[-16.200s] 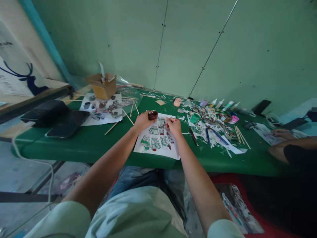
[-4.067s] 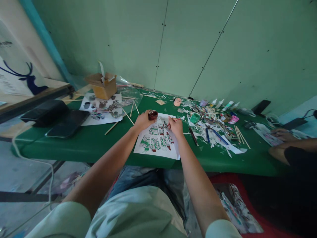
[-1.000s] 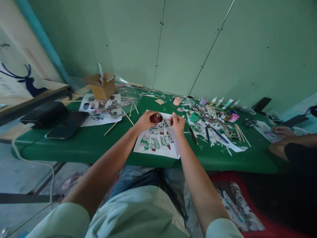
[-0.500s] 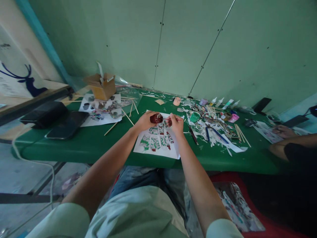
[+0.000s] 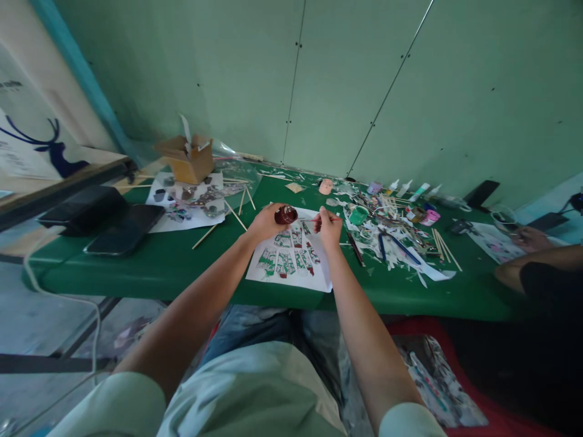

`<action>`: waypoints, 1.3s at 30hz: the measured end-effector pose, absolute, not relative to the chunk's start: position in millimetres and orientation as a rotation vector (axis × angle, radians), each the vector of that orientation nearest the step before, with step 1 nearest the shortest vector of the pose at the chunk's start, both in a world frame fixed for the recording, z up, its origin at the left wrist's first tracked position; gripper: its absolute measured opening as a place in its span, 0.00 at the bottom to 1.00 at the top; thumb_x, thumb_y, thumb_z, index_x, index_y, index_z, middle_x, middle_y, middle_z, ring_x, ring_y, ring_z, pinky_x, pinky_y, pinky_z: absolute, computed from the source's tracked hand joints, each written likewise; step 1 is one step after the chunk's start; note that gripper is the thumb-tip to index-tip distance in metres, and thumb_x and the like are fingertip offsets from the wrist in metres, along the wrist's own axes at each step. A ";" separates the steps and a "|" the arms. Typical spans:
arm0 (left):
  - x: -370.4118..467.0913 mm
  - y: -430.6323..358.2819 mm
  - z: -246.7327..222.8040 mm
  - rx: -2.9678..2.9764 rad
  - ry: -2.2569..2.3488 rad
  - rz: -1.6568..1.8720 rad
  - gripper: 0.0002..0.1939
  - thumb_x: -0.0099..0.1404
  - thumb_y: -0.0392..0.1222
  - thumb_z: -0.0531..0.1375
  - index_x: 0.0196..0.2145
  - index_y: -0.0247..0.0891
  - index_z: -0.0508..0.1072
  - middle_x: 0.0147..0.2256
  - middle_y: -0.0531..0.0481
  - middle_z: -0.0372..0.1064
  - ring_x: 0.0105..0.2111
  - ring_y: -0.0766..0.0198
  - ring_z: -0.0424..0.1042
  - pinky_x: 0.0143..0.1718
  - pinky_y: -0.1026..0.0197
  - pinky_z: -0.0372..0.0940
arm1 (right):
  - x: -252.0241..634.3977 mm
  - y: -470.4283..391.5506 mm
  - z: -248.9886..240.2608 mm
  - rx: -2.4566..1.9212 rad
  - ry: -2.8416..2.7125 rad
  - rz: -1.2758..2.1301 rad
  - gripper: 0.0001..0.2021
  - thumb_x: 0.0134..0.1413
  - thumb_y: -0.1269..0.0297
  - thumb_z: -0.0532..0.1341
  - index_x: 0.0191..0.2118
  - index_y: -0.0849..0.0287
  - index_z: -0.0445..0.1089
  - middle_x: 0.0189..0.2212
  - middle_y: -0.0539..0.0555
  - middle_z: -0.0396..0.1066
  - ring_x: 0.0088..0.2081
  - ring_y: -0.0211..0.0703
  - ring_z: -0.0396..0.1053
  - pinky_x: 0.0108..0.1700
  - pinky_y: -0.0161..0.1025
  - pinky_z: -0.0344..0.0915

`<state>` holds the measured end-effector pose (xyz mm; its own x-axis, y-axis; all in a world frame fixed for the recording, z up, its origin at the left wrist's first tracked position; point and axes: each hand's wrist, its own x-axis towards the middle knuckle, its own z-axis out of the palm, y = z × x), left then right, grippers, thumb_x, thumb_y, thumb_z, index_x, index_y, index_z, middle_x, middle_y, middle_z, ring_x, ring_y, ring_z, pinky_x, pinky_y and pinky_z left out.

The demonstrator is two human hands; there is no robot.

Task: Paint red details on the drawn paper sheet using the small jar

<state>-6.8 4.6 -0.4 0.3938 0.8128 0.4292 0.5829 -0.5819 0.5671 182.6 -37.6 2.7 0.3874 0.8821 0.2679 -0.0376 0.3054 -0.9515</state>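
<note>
- Clasped in left hand [image 5: 265, 223], fingers wrapped round the side: dark red jar [image 5: 286, 215], open, tipped slightly toward the right, above far part of white sheet.
- Pinched in fingertips of right hand [image 5: 330, 227]: thin brush [image 5: 310, 220], nearly level, pointing at jar mouth. Contact with jar too small to tell.
- Beneath both hands: white sheet [image 5: 296, 281], flat on green table cover [image 5: 182, 273], bearing rows of panels coloured green and dark red.
- Lettering: dark, at far left on white panel with deer figure [image 5: 64, 152]; too blurred to read. Paler lines under the deer, likewise.
- By the wall, right of centre: slim bottles [image 5: 419, 193], any print on them too small to read.
- Crowding right of the sheet: dark pen [image 5: 355, 250], blue-handled tool [image 5: 403, 247], green pot [image 5: 358, 215], pink pot [image 5: 430, 217], all among paper scraps.
- Near left hand: loose sticks [image 5: 235, 215].
- Farther left: open cardboard box [image 5: 194, 167] on a second sheet; dark phone-like slab [image 5: 125, 229].
- At far right: another person's hand [image 5: 531, 238], over paper.
</note>
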 end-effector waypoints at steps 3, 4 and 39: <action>-7.1 2.2 1.5 2.290 1.363 0.952 0.31 0.48 0.52 0.63 0.49 0.41 0.64 0.45 0.44 0.68 0.47 0.52 0.65 0.45 0.55 0.61 | 182.4 -38.1 1.7 -1.133 -1.004 0.802 0.22 0.46 0.44 0.57 0.17 0.58 0.61 0.09 0.44 0.57 0.10 0.31 0.55 0.13 0.30 0.57; -7.0 1.5 2.1 2.281 1.419 0.931 0.31 0.48 0.53 0.63 0.49 0.41 0.64 0.44 0.44 0.68 0.46 0.52 0.66 0.44 0.54 0.61 | 182.2 -38.0 1.0 -1.151 -1.009 0.815 0.22 0.46 0.45 0.58 0.17 0.58 0.60 0.09 0.44 0.57 0.10 0.31 0.55 0.13 0.30 0.57; -6.1 4.7 -1.1 2.250 1.589 0.863 0.30 0.53 0.54 0.60 0.50 0.38 0.61 0.44 0.39 0.68 0.46 0.45 0.66 0.46 0.48 0.58 | 184.2 -30.3 -14.3 -1.359 -1.172 0.763 0.19 0.46 0.51 0.59 0.14 0.57 0.60 0.07 0.46 0.57 0.09 0.34 0.56 0.13 0.32 0.56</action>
